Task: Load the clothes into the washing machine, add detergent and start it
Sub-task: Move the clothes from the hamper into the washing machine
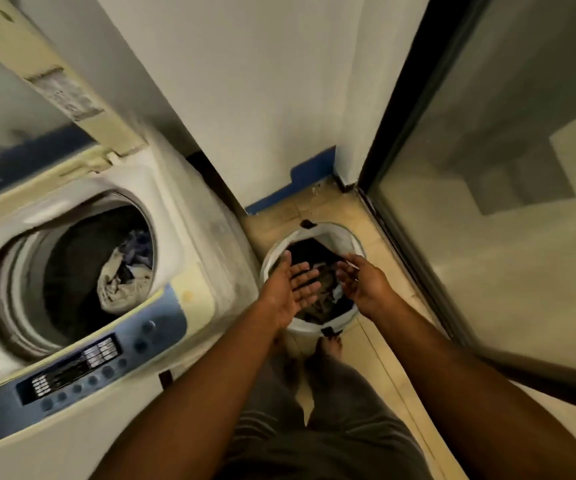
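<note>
Clothes (123, 275) partly in washer (203, 237) drum; more wait in basket (302, 328) beside it. Our left hand (288, 289) and right hand (361, 284) hover over basket, palms wide, empty. Detergent, start left, we judge.

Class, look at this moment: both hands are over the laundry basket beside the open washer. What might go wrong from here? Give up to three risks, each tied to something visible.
1. The left hand and right hand are open above the basket, gripping nothing; a loose scoop may drop items onto the floor.
2. The clothes in the basket look dark, while pale cloth lies in the drum; colour might run.
3. The raised lid could fall during loading.
</note>
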